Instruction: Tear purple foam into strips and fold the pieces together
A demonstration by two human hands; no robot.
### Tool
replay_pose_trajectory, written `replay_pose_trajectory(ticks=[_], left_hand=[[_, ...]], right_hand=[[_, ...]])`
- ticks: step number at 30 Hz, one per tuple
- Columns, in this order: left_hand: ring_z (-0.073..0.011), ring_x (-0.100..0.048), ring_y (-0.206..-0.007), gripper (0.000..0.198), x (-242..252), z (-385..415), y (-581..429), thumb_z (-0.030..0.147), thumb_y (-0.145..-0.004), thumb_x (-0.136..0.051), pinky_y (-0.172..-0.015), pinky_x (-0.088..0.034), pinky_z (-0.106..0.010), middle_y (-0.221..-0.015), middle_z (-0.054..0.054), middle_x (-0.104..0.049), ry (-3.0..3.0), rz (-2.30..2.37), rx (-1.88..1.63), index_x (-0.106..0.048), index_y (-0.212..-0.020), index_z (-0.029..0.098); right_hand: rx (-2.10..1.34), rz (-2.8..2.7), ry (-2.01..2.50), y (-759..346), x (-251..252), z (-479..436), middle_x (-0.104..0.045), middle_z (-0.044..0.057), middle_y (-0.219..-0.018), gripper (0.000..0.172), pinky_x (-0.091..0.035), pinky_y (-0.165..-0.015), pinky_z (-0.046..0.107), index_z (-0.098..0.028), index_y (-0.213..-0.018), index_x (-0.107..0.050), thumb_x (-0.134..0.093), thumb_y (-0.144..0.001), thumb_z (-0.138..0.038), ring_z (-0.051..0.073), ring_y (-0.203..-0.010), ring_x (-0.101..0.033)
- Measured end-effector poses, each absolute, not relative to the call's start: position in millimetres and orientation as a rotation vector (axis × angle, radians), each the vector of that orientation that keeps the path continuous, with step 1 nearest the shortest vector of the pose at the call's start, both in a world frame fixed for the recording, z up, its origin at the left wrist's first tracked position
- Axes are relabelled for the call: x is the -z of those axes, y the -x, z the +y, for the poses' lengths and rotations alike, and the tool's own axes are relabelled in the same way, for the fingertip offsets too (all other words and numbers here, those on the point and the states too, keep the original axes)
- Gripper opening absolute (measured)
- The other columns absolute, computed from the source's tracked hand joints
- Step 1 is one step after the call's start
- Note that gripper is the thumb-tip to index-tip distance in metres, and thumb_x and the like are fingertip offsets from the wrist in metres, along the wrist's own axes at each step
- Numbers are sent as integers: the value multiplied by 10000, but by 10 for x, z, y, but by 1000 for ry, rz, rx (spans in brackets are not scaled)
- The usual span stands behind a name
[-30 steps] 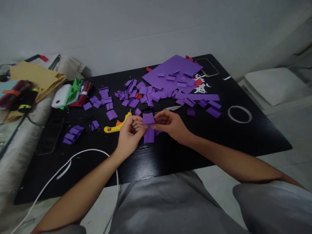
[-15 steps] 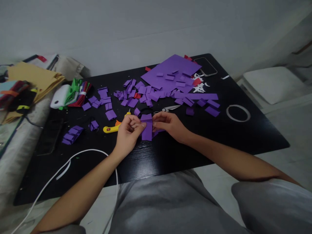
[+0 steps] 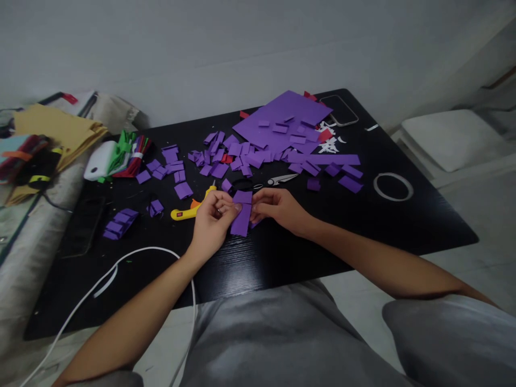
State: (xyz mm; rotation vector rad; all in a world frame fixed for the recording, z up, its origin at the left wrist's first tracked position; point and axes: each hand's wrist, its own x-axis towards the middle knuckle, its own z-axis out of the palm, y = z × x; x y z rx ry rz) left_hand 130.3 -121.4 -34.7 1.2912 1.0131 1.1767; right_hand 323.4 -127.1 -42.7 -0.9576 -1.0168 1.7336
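Observation:
Between my hands is a purple paper piece (image 3: 242, 219) with a crease across its upper part. My left hand (image 3: 214, 217) is closed on its left side, the thumb lying over the paper. At the right edge, the fingers of my right hand (image 3: 278, 208) are curled together and pinch the same piece; their tips are partly hidden. Another bit of purple paper shows under the right fingers. Beside my left hand lies a yellow glue gun (image 3: 187, 212). Just beyond my right hand are scissors (image 3: 280, 179), with dark handles.
Many folded purple pieces (image 3: 220, 170) cover the middle of the black table (image 3: 282, 263), before a large purple sheet (image 3: 278, 110). A tape ring (image 3: 393, 186) lies right. A white cable (image 3: 80, 301) loops at front left. Bundled coloured strips (image 3: 124, 148) sit at back left.
The purple paper piece has tilted, its lower end swinging slightly left and toward me. My right fingers have shifted a little along its edge. Both hands stay in nearly the same place.

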Motion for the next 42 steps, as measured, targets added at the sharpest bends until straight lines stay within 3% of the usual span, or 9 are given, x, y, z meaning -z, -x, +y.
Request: replay_pose_trajectory(ticks=[5, 14, 28, 42], left_hand=[[-71, -473, -555, 358, 340, -1200, -1297, 296, -708, -918, -553, -400, -184, -651, 57, -568, -1257, 1030, -1153, -607, -856, 196], [-77, -479, -545, 320, 348, -1227, -1314, 276, -746, -887, -550, -406, -190, -618, 65, -550, -1262, 1009, -1160, -599, -862, 200], [-81, -469, -574, 310, 377, -1258, -1343, 311, -763, -879, -576, -421, -202, -658, 65, -525, -1300, 1024, -1203, -613, -881, 206], [-103, -610, -611, 356, 357, -1245, -1304, 271, -789, -847, -606, -479, -214, -708, 43, -665, -1324, 998, -1163, -622, -1056, 204]], right_hand=[[-1645, -1102, 945, -3224, 429, -1289, -766, 0, -724, 228, -632, -720, 280, -162, -878, -725, -857, -759, -306, 143, -684, -748], [-1572, -1186, 1026, -3191, 458, -1300, -746, 10, -657, 450, -643, -655, 310, -166, -818, -715, -900, -723, -565, 165, -600, -733], [-1444, -1299, 1089, -3186, 408, -1331, -723, 7, -646, 402, -627, -654, 313, -181, -771, -700, -859, -786, -550, 172, -602, -721], [-1335, -1384, 1121, -3201, 421, -1376, -739, 1, -714, 299, -600, -711, 336, -216, -823, -700, -821, -845, -488, 199, -672, -728]])
